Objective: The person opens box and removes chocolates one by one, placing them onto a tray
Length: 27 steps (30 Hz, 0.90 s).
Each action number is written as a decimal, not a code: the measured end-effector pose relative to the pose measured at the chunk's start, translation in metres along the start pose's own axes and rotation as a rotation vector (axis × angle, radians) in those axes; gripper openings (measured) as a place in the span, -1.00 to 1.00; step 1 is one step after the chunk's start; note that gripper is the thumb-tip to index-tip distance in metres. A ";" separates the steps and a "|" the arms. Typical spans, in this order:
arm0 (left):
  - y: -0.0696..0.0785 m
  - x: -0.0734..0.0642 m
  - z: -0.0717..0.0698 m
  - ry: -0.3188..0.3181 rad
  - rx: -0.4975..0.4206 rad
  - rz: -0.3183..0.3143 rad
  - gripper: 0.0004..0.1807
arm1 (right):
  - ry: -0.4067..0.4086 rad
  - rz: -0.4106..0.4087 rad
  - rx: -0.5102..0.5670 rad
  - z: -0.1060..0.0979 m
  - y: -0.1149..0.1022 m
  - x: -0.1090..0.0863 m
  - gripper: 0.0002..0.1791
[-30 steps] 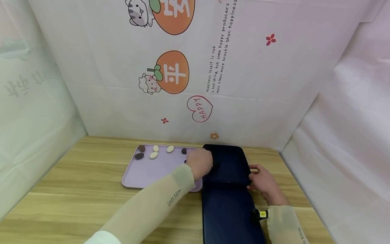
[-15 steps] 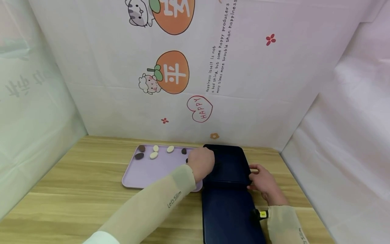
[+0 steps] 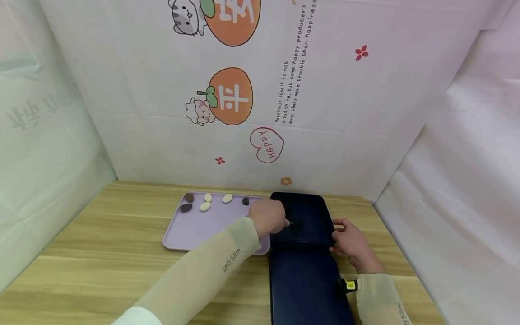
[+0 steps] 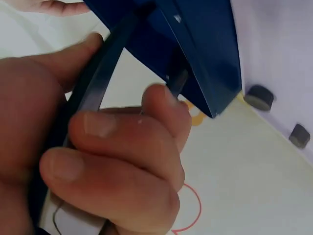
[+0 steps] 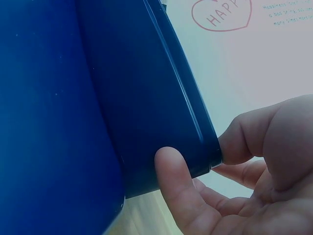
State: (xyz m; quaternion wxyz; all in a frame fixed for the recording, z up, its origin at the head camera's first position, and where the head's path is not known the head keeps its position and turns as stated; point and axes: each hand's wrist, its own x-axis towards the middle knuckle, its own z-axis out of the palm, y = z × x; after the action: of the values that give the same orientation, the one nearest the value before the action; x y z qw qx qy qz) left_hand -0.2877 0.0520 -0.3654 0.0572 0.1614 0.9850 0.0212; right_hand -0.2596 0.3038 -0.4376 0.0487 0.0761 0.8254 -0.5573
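Note:
My left hand [image 3: 266, 216] holds dark tongs [image 4: 100, 81] by their two arms, thumb on one and curled fingers on the other. Their tips reach into an open navy box [image 3: 310, 214]; whether anything sits between them, I cannot tell. My right hand [image 3: 352, 241] grips the box's right side, with a fingertip [image 5: 171, 161] pressed on its outer wall. Left of the box lies a lilac tray [image 3: 195, 234], partly covered by my left hand and forearm. Two small dark pieces, a rounded one [image 4: 259, 97] and another [image 4: 299, 136], rest on the tray.
White ovals [image 3: 205, 206] and brown ovals [image 3: 186, 207] lie along the tray's far left. The box's navy lid [image 3: 308, 286] is folded flat toward me on the wooden table [image 3: 101, 253]. A printed white sheet [image 3: 325, 149] rises behind, with white cloth at both sides.
The left hand moved slightly right, then slightly back left, and a fingertip now shows over the box. A dark piece beside that hand is now hidden in the head view. The right hand stayed put.

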 end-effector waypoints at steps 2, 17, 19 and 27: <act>-0.001 -0.001 -0.001 -0.005 -0.026 0.017 -0.43 | 0.002 0.001 0.000 0.000 0.000 0.000 -0.43; -0.007 0.002 0.004 0.146 0.139 0.038 -0.42 | 0.003 -0.001 -0.004 0.001 0.001 0.002 -0.43; -0.007 0.005 0.006 0.116 0.115 0.028 -0.41 | 0.004 0.000 0.000 0.001 0.001 0.002 -0.43; -0.005 0.010 0.005 -0.001 0.013 -0.003 -0.39 | 0.004 0.000 -0.001 -0.001 0.002 0.002 -0.43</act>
State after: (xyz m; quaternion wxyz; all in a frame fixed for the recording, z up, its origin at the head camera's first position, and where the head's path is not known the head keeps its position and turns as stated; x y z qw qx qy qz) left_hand -0.2979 0.0501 -0.3720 0.0566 0.1603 0.9853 0.0148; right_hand -0.2613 0.3058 -0.4393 0.0469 0.0771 0.8257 -0.5568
